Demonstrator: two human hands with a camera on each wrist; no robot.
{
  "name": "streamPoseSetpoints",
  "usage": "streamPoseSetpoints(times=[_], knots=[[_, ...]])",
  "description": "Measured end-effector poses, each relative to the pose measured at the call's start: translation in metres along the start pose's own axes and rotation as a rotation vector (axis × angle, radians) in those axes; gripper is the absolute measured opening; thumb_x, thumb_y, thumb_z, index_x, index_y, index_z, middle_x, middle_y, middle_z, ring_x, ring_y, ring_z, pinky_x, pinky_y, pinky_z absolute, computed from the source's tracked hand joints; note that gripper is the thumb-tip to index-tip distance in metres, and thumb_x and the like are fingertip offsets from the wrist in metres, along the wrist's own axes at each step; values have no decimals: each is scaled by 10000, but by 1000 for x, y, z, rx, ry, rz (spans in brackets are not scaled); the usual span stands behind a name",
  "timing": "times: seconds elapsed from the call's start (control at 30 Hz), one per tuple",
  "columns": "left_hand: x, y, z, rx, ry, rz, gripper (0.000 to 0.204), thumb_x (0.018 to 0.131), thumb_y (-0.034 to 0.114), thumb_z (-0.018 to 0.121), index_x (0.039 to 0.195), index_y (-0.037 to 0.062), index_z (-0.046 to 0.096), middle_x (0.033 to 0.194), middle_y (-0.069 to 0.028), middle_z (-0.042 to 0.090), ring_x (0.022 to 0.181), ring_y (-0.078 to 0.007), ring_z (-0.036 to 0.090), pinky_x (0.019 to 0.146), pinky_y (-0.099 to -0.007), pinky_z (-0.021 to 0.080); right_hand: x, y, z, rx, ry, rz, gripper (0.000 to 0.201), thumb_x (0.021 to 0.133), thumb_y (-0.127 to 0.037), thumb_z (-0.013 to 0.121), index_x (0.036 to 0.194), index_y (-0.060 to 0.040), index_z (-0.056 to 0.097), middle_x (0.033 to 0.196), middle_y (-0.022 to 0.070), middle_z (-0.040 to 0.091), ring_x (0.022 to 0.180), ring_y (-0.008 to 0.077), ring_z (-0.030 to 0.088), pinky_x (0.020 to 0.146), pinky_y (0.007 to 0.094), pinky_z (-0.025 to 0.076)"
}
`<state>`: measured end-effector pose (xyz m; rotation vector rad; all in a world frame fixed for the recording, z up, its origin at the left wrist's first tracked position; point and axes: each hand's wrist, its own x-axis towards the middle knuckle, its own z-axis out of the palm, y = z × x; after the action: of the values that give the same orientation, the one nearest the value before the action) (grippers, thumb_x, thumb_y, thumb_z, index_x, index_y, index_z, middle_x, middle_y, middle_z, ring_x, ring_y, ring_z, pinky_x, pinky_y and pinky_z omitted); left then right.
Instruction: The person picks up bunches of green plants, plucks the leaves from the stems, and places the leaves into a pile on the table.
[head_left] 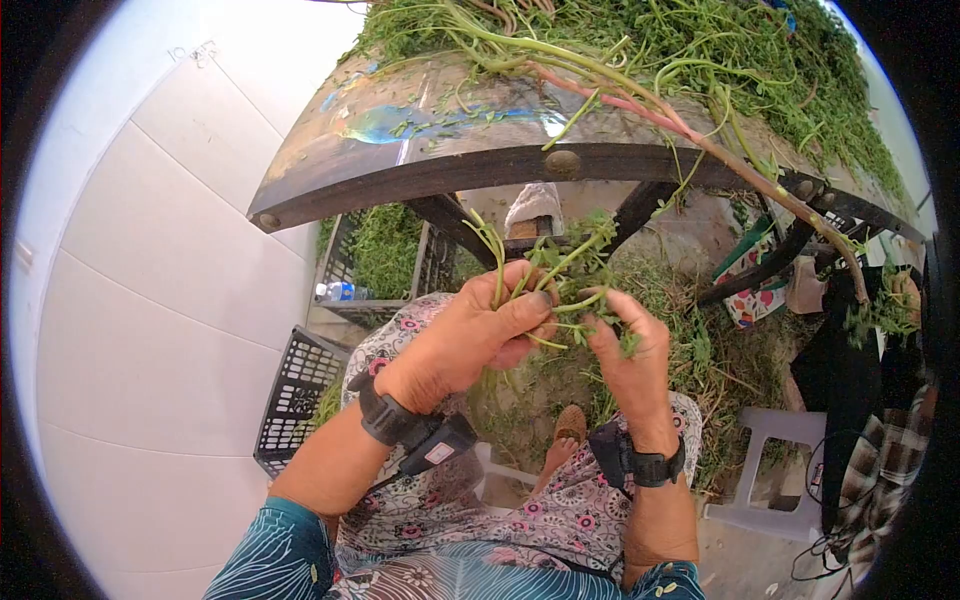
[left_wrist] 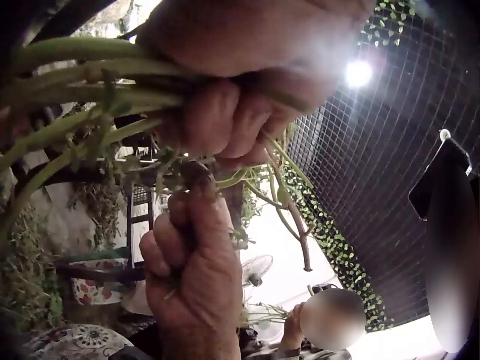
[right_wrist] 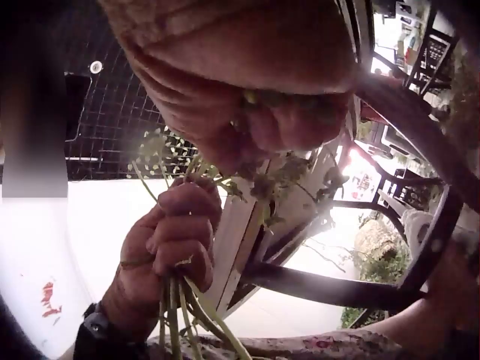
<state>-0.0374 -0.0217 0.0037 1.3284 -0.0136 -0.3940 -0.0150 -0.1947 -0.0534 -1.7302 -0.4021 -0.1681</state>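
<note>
In the head view my left hand (head_left: 470, 335) grips a small bunch of leafy green stems (head_left: 575, 260) over my lap. The stem ends hang below that fist in the right wrist view, a cluster of bare green stalks (right_wrist: 176, 315). My right hand (head_left: 640, 365) is at the leafy side of the bunch, thumb and fingertips pinching a sprig (head_left: 628, 343). Its fingers are curled in the left wrist view, with the thumb (left_wrist: 199, 199) up against the leaves. Bits of green show inside the right palm in the right wrist view.
A table (head_left: 450, 130) ahead carries a big heap of greens (head_left: 740, 60), and one long stem (head_left: 700, 140) hangs over its edge. Black crates (head_left: 295, 400) stand at the left, near a water bottle (head_left: 342, 291). A plastic stool (head_left: 765, 470) is at the right. Cuttings litter the floor.
</note>
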Motion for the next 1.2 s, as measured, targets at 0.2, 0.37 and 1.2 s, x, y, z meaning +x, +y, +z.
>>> streamPoseSetpoints(times=[0.2, 0.37, 1.2], knots=[[-1, 1, 3, -3, 65, -27, 206, 815, 212, 597, 954, 97, 498, 695, 54, 482, 492, -10, 358, 406, -165, 258, 0, -4, -3, -157, -130, -144, 177, 714, 8, 577, 891, 16, 574, 807, 161, 571, 718, 260, 574, 653, 310, 448], [-1, 0, 9, 271, 144, -17, 128, 797, 164, 579, 888, 87, 533, 652, 69, 456, 499, -13, 367, 420, -179, 272, -1, -2, -5, 62, -72, 117, 149, 753, -53, 515, 877, 9, 570, 724, 73, 556, 605, 191, 528, 566, 290, 415], [-1, 2, -6, -277, 113, -97, 173, 898, 230, 480, 996, 88, 498, 561, 55, 394, 421, -22, 292, 349, -166, 212, 2, -8, -6, 309, -90, 265, 197, 799, -81, 552, 982, -12, 579, 769, 28, 591, 669, 85, 528, 615, 214, 432]])
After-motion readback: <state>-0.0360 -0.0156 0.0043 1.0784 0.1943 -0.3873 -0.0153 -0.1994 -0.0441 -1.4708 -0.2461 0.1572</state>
